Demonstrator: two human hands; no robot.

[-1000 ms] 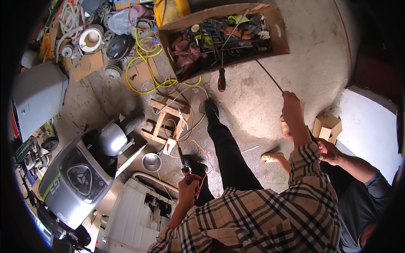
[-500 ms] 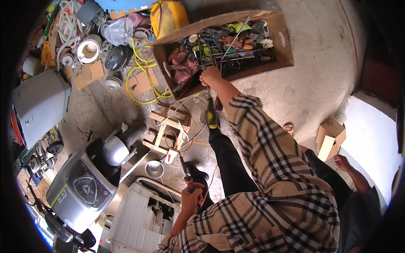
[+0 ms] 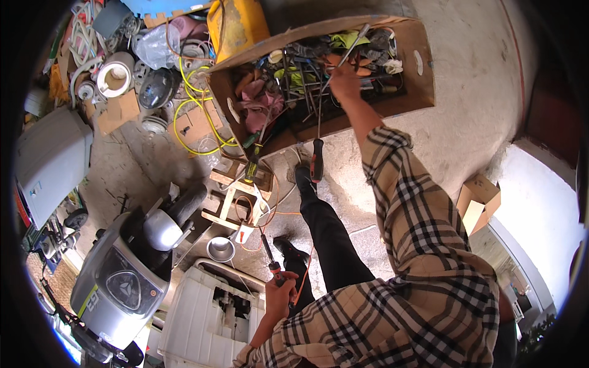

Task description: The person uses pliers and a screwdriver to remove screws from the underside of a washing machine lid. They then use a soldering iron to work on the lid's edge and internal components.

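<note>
Low at centre, my left hand [image 3: 281, 294] is closed round the red-and-black handle of a soldering iron [image 3: 275, 268], its thin shaft pointing away from me. An orange cord runs from it. My right hand [image 3: 345, 84] reaches into a cardboard box [image 3: 379, 110] full of tools and scraps, beside a long metal rod [image 3: 358, 44]. Its fingers are blurred and partly hidden, so its grip is unclear. Over the box's near edge stick out a yellow-and-black screwdriver [image 3: 252, 164] and a red-and-black screwdriver [image 3: 316, 161].
A small wooden stool [image 3: 230, 196] with cables stands before me, near a metal cup [image 3: 221, 248]. To the left are a grey scooter [image 3: 119, 279] and a white plastic casing [image 3: 190, 319]. A yellow jerrycan [image 3: 238, 27] and an open carton [image 3: 480, 199] stand farther off.
My right hand has moved from the box's near edge rightward into it. The yellow-and-black screwdriver, earlier below that hand, now lies farther left. A person at right has gone mostly out of view.
</note>
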